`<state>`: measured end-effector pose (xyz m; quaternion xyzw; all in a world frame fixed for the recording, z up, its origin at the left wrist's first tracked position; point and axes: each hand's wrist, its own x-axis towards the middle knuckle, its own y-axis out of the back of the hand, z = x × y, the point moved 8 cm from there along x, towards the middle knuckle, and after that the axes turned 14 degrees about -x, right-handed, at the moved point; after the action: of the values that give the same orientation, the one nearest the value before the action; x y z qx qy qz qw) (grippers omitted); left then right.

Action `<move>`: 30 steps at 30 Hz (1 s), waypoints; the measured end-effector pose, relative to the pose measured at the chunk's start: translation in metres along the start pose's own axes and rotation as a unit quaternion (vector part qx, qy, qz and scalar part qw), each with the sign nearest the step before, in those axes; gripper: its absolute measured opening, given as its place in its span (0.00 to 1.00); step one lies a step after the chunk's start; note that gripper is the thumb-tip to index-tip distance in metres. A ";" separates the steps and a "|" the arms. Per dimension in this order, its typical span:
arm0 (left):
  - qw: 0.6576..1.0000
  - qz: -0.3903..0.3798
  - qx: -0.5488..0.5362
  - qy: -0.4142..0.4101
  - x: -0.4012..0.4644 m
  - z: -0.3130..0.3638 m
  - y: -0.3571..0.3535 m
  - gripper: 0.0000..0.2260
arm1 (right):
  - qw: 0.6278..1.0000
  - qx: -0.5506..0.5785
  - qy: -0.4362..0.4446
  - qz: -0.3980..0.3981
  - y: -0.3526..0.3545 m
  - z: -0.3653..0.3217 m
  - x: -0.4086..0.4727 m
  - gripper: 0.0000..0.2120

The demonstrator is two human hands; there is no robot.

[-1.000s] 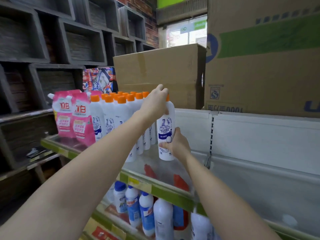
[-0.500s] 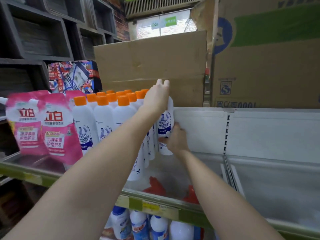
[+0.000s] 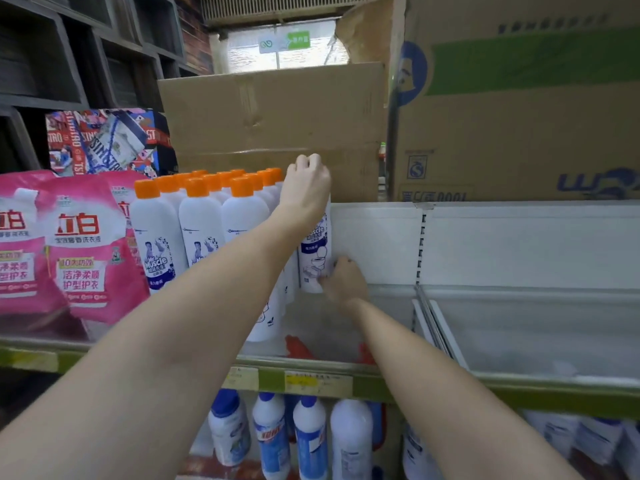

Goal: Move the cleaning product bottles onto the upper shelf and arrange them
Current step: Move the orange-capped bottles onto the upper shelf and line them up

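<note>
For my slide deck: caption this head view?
Both hands, left hand on top, right hand low, set a white bottle on the upper shelf.

The upper shelf lies bare to the right of the held bottle, open to the front as far as the frame's right edge. A slim metal divider runs front to back across that stretch. On the left, rows of orange-capped bottles stand packed against the held one, and pink detergent pouches fill the far left. The white back panel closes the rear, with cardboard boxes stacked above it. Both hands occupy the gap at the row's right end.
</note>
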<state>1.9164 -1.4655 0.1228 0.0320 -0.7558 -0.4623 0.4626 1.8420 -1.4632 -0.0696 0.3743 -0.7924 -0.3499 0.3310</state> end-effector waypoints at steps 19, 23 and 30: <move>0.920 -0.187 -0.254 -0.231 -0.047 0.314 -0.085 0.02 | 0.965 -0.167 -0.153 0.134 0.225 0.260 -0.125 0.05; 0.881 -0.162 -0.346 -0.278 -0.050 0.420 -0.056 0.05 | 0.942 -0.176 -0.212 0.192 0.298 0.339 -0.176 0.05; 0.815 -0.158 -0.425 -0.361 -0.070 0.597 -0.011 0.05 | 0.905 -0.209 -0.277 0.247 0.395 0.473 -0.266 0.05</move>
<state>1.5171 -1.0390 -0.0178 -0.2176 -0.5818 -0.7824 0.0444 1.4603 -0.9105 -0.0762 -0.0234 -0.8279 -0.5043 0.2444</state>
